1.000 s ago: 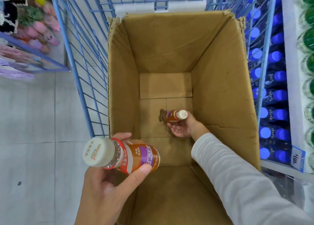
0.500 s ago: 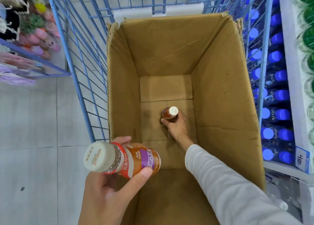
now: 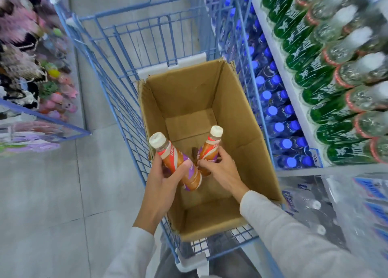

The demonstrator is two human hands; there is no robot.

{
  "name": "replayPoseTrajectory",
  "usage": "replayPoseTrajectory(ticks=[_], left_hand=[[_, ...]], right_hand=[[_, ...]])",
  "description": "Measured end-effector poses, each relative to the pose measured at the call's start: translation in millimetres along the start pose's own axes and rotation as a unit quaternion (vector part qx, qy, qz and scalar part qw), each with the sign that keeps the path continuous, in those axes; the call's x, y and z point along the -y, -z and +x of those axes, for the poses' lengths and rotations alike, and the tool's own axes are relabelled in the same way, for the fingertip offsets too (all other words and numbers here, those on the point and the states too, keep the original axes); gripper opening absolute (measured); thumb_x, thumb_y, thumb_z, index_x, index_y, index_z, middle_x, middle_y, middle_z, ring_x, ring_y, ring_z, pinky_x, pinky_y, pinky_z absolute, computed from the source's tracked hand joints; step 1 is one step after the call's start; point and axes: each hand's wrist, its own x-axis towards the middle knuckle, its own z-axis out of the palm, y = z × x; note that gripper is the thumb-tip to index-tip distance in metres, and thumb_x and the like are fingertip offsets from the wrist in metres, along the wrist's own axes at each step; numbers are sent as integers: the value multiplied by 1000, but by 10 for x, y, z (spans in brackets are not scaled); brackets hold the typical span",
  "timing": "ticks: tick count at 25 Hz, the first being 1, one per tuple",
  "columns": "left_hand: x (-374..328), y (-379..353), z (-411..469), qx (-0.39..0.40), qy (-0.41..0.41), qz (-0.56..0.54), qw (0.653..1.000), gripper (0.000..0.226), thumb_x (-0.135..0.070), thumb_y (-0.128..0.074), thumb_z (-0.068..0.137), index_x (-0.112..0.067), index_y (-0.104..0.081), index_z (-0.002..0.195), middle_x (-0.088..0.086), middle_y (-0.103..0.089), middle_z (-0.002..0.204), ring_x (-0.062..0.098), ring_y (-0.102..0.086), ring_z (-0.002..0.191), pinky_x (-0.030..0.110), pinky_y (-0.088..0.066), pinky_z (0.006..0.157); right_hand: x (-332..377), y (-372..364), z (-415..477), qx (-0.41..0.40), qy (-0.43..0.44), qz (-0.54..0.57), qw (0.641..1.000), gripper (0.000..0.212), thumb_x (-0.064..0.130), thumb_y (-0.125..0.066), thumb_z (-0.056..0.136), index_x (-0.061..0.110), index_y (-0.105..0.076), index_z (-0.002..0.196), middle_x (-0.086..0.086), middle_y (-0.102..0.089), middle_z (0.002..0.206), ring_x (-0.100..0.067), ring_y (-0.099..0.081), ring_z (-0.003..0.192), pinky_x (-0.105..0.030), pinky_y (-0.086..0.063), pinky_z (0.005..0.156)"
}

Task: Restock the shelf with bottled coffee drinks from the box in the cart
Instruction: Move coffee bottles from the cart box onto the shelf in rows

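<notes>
**Coffee bottles, one in each hand, above the open box**

Nearest, pale sleeves on both forearms. Left hand (image 3: 165,179) closed around a coffee bottle (image 3: 178,162), cap tilted up and to the left, over the left wall of the box. Right hand (image 3: 220,168) closed around the lower part of a second coffee bottle (image 3: 209,147), almost upright, white cap on top, above the inside of the box. Bottle bases close together between the hands. Below, cardboard box (image 3: 241,130), open, bare brown floor visible, standing in the blue wire cart (image 3: 126,46). Farther right, shelf (image 3: 294,92) with blue-capped bottles (image 3: 279,126) and green bottles (image 3: 327,71). Far left, blurred pink goods (image 3: 56,103).
</notes>
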Motion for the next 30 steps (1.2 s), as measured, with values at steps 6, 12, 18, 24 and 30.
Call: replayPoseTrajectory(ticks=[6, 12, 18, 24, 30], left_hand=[[-551, -35, -484, 93, -38, -1, 995, 47, -50, -76, 71, -37, -58, 112, -10, -72, 108, 9, -70, 100, 40, -58, 92], [-1030, -806, -1194, 252, -63, 0, 966, 27, -37, -72, 84, -18, -71, 105, 1, -76, 95, 18, -69, 87, 50, -53, 94], [-943, -1979, -2212, 409, -51, 46, 910, 58, -40, -94, 54, -19, -73, 103, 7, -78, 98, 26, -71, 87, 50, -57, 90], [-306, -3007, -3775, 498, -66, 42, 864, 74, -19, -92, 61, -14, -50, 122, 2, -73, 88, 20, -69, 72, 41, -56, 79], [-39, -3815, -5285, 578, -45, -26, 815, 61, 0, -82, 54, -5, -58, 110, 10, -75, 82, 19, -67, 55, 28, -54, 48]], right_hand=[[589, 362, -1536, -100, 55, 211, 971, 57, 30, -74, 71, 27, -59, 125, 0, -72, 104, -5, -69, 88, -20, -53, 74], [492, 833, -2664, -220, 105, 329, 912, 43, 27, -76, 71, 30, -68, 113, -4, -74, 107, -24, -69, 98, -48, -57, 86], [125, 1489, -3905, -380, 122, 393, 828, 62, 36, -85, 66, 25, -63, 123, 0, -76, 108, -17, -74, 95, -33, -58, 77], [-738, 2192, -5379, -504, 144, 404, 750, 48, 41, -80, 70, 23, -68, 113, 4, -78, 103, -14, -74, 96, -34, -59, 86], [-1532, 3008, -6633, -504, 209, 436, 715, 48, 16, -75, 65, 19, -65, 112, -1, -75, 98, -19, -70, 87, -37, -59, 71]])
